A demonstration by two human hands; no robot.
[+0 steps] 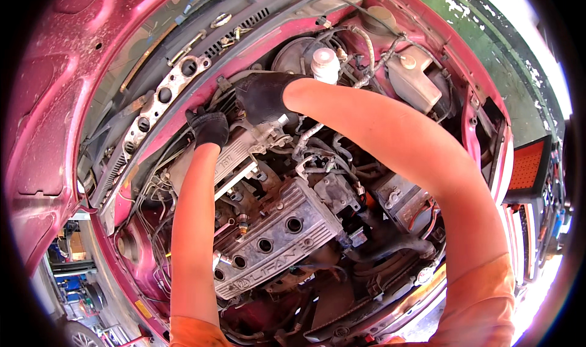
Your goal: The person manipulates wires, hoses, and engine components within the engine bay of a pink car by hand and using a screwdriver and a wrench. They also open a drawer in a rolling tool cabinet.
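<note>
From where I stand, the person leans over the open engine bay of a pinkish-red car, both forearms bare below orange sleeves (476, 310). The left hand (210, 128), in a black work glove, is at the back edge of a ribbed, silver-grey metal engine part (223, 159) with raised lettering. Its fingers bend toward the dark gap behind; I cannot tell whether that grip is clenched on anything. The right hand (265, 97), gloved in black too, lies just beside it, farther right, over the part's upper right end. Its fingertips are out of sight, so I cannot tell if that grip is grasping or released.

The ribbed part sits deep in the bay, tilted across it, behind a long, grooved grey metal valve cover (278, 237) with a row of round dark holes. Beyond the hands, a flat, pale metal plate (165, 95) pierced by round openings lies along the dark strip below the windscreen. Past the right wrist stands a small white plastic reservoir (325, 66); farther right is a boxy beige plastic tank (415, 81). A thick black hose (403, 246) bends along the front of the bay. The raised pinkish-red bonnet (55, 109) fills the left side, and a black-framed orange panel (526, 167) stands off to the right.
</note>
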